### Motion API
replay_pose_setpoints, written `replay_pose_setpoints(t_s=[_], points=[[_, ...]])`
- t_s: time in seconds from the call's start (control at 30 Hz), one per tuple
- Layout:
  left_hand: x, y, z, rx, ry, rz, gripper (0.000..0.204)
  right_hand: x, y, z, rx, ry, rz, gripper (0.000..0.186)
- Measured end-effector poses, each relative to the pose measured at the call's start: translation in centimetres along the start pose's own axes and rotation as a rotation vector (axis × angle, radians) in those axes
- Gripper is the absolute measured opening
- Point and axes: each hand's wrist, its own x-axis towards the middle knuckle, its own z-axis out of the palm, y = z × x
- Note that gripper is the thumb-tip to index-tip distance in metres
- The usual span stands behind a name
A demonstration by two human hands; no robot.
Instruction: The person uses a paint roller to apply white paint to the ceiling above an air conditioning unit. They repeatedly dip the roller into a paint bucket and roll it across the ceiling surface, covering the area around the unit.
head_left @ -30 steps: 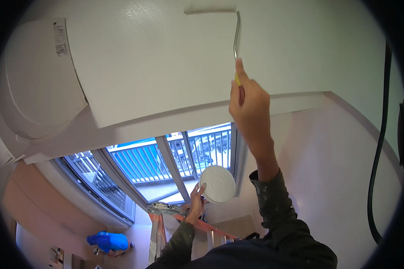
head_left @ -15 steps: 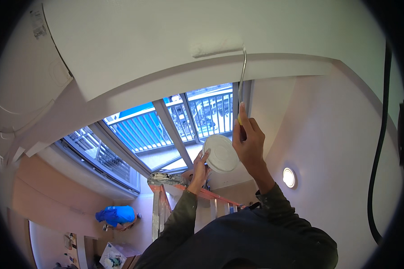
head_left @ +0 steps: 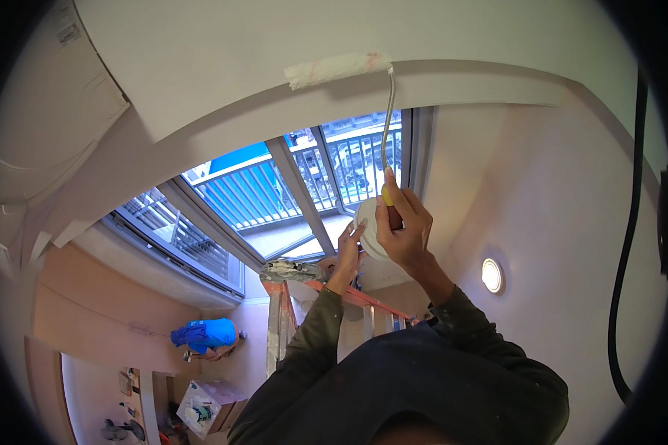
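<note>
My right hand (head_left: 407, 226) is closed round the yellow and brown handle of a paint roller (head_left: 338, 70), whose bent metal rod rises from the grip. Its fluffy white sleeve, with pinkish streaks, lies along the lower edge of the white beam (head_left: 490, 81); I cannot tell how firmly it touches. Lower and to the left, my left hand (head_left: 346, 248) grips a round white plastic lid (head_left: 369, 215) by its edge, thumb on the face. My right hand covers much of that lid.
A paint-splashed ladder (head_left: 282, 311) stands below me. Glazed doors (head_left: 274, 193) open onto a railed balcony. Another person in blue (head_left: 208, 337) bends on the floor at lower left. A white air conditioner (head_left: 44, 133), a lit round lamp (head_left: 491, 275) and a black cable (head_left: 631, 245) flank me.
The roller has moved left and down onto the beam's edge, and its sleeve has turned. My right hand has come across in front of the lid. The view has shifted slightly.
</note>
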Motion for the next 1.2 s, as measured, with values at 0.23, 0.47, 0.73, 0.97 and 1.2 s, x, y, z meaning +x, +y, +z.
replay_pose_setpoints(t_s=[0.23, 0.47, 0.73, 0.97, 1.2], points=[[-0.3, -0.3, 0.1, -0.008, 0.005, 0.024, 0.049, -0.1, 1.2, 1.7, -0.046, 0.014, 0.049, 0.055], [-0.1, -0.3, 0.2, 0.003, 0.028, -0.009, 0.053, 3.8, 0.4, 1.7, -0.129, 0.072, -0.018, 0.058], [0.4, -0.8, -0.2, 0.012, 0.027, 0.018, 0.056, 12.3, -2.5, 1.7, -0.137, 0.14, -0.159, 0.056], [0.1, -0.4, -0.2, 0.053, 0.055, -0.027, 0.056, 21.3, -5.9, 1.3, -0.089, 0.19, -0.246, 0.05], [0.7, -0.5, -0.4, 0.04, 0.03, -0.037, 0.061, 29.7, -9.9, 0.1, -0.095, 0.189, -0.252, 0.044]])
